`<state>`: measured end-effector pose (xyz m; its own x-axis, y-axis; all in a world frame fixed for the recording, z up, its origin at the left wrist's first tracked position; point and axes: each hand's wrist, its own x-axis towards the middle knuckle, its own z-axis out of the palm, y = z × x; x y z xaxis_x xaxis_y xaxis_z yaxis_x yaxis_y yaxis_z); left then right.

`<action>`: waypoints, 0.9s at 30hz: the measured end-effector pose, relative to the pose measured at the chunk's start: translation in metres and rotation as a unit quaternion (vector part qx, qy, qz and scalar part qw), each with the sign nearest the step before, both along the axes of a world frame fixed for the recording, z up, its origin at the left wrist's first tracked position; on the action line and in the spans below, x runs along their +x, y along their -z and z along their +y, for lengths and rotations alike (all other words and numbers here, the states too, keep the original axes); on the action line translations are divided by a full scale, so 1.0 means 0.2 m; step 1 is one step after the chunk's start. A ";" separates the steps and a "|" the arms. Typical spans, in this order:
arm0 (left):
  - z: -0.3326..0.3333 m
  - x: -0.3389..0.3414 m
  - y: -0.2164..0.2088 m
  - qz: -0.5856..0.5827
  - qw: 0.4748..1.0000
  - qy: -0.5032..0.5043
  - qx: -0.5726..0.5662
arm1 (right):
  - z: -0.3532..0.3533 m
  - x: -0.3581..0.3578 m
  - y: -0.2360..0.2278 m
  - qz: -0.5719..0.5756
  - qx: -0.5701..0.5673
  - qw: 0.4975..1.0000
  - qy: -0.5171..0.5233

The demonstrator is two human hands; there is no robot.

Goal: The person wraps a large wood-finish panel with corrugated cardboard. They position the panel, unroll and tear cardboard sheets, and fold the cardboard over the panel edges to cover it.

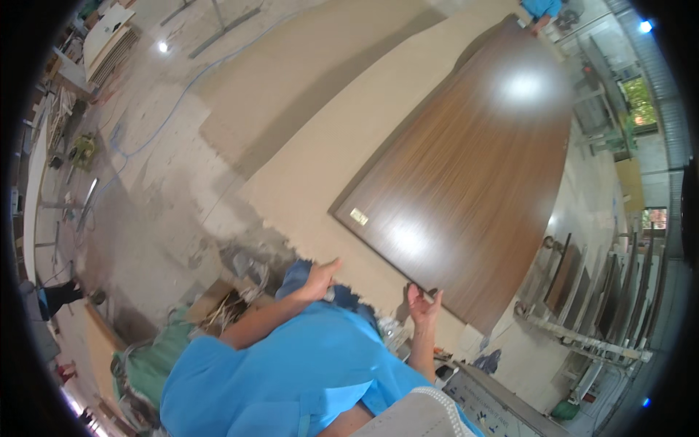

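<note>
A large, glossy brown wood-grain panel stretches away from me, with a small pale label near its close left corner. My right hand is at the panel's near edge, palm turned up, with thumb and fingers closed about the edge. To the left, my left hand is off the panel, its index finger and thumb stretched out and nothing in it. Below that hand lies the ragged near border of a light brown sheet, which extends beneath and beside the panel.
A co-worker's hand is at the panel's far end. On the right, several upright boards stand in a rack. A blue hose crosses the floor at left. Scraps and a green sack lie near me at lower left.
</note>
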<state>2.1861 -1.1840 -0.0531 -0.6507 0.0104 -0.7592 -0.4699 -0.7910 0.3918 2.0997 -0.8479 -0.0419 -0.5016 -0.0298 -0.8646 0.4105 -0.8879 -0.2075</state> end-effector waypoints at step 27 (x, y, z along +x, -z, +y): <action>0.07 0.01 0.02 -0.078 0.995 -0.043 -0.035 | -0.22 -0.29 0.05 0.014 0.165 0.986 0.005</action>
